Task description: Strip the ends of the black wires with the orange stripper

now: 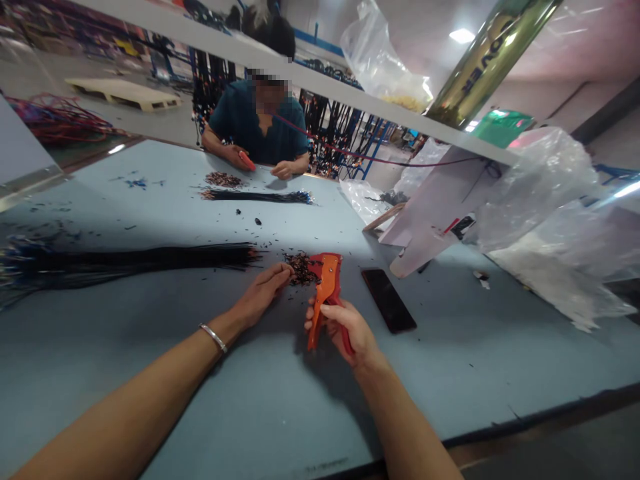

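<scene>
My right hand (350, 330) is wrapped round the handles of an orange and red wire stripper (327, 280), its head pointing away from me. Beside that head lies a pile of small dark and coppery scraps (299, 268). My left hand (267, 287) has its fingers pinched together at the pile's left edge, close to the stripper's jaws; whatever is between the fingertips is too small to make out. A long bundle of black wires (150, 259) lies to the left, its near ends just beyond my left hand.
A black phone (389, 300) lies right of the stripper. Across the table (240, 400), a person (260, 127) holds a red tool (247, 160) behind another wire bundle (260, 196) and scrap pile (223, 179). A white post (435, 200) and plastic bags (540, 187) stand at right.
</scene>
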{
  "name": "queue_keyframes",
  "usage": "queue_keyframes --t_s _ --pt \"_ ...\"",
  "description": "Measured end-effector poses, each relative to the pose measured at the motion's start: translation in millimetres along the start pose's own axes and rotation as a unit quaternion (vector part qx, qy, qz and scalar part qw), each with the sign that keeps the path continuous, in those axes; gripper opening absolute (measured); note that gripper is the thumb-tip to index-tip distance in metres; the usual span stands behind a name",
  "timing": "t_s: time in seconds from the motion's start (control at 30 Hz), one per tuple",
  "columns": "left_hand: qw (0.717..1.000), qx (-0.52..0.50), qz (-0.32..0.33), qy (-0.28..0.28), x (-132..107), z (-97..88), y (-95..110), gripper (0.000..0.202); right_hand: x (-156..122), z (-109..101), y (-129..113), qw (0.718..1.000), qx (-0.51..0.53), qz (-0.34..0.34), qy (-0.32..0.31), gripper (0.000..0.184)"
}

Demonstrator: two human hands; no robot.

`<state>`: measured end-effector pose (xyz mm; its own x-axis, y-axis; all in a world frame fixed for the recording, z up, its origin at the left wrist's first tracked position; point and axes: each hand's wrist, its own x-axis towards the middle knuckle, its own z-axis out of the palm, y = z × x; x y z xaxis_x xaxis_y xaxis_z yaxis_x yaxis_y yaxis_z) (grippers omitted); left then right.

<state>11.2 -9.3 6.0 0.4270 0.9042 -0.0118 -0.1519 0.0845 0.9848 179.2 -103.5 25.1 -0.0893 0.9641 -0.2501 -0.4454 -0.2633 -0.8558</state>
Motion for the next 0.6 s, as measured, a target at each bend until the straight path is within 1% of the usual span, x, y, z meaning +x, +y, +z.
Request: queue_keyframes --t_s 0.07,0.17,0.33,0.4,0.5,0.6 --pt "1.0 -0.003 0.009 -0.001 0.4 -0.6 0.7 0.031 0.2 -1.7 0.7 1.0 0.002 0.0 -0.009 0.03" --pt "0.999 -0.001 0.032 0.016 1.4 -1.7 2.8 0.032 -0.2 -4.1 1.5 0.999 -0.005 0.005 -0.037 0.03" --pt "0.998 -0.027 0.05 0.038 3.6 -5.0 2.7 0.032 -0.4 -6.8 5.7 0.996 -0.017 0.039 -0.078 0.032" --pt "0.997 -0.035 0.053 0.044 4.6 -5.9 0.9 0.032 -0.6 -7.5 7.6 0.995 -0.019 0.042 -0.089 0.032" --pt "0.997 -0.037 0.049 0.042 6.0 -6.4 -2.2 0.031 -0.4 -8.2 9.6 0.994 -0.022 0.037 -0.1 0.032" --pt "0.997 -0.046 0.046 0.033 7.6 -6.6 -4.8 0.031 0.8 -8.8 10.6 0.995 -0.02 0.034 -0.093 0.031"
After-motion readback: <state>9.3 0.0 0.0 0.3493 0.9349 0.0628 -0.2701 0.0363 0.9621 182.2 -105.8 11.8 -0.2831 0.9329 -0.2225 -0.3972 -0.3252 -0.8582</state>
